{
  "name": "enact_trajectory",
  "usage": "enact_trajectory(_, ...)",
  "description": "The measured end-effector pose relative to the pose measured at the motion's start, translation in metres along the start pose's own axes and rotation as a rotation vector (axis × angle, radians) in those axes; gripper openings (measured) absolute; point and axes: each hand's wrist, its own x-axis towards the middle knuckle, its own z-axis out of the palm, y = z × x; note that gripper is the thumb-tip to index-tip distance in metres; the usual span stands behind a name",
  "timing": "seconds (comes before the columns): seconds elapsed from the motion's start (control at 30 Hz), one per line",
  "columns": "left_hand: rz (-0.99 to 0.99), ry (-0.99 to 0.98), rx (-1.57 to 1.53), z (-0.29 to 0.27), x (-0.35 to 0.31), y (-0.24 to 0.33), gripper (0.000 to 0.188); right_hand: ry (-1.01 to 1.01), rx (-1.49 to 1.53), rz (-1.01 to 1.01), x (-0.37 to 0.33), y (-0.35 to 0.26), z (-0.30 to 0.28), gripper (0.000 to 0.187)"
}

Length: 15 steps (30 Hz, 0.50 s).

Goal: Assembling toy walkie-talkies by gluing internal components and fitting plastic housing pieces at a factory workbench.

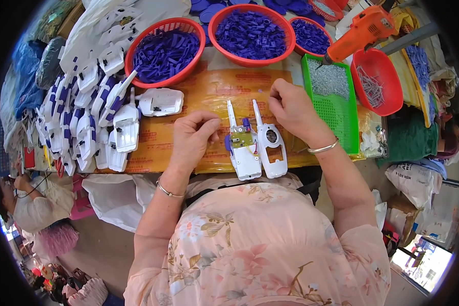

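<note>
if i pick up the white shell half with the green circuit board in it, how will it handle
The shell half looks like thin moulded plastic, so probably light and stiff. The green board seems to sit loose inside with the shell open, so tilting might spill it. Its narrow antenna stub could flex if gripped there; lying flat, it should not roll.

red baskets of blue parts (164,53), orange power screwdriver (359,31), green screw tray (335,97)

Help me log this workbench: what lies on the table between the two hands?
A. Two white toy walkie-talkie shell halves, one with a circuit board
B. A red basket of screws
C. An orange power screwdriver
A: the two white shell halves lie side by side between the left hand and the right hand, the left half carrying a green circuit board.
</note>
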Motion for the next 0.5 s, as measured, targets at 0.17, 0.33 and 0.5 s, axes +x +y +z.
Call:
enact_trajectory(0.17,0.259,-0.07,0.252,0.021,0.016,0.01,0.006,-0.033,0.622,0.105,-0.002,-0.014,-0.014,0.017)
enact_trajectory(0.33,0.47,-0.229,0.545,0.058,0.029,0.022,0.011,0.048,0.727,0.144,-0.007,0.002,-0.012,0.022)
enact_trajectory(0.5,0.577,-0.354,0.596,0.084,0.036,0.019,0.011,0.145,0.557,0.121,-0.033,-0.004,-0.029,0.019)
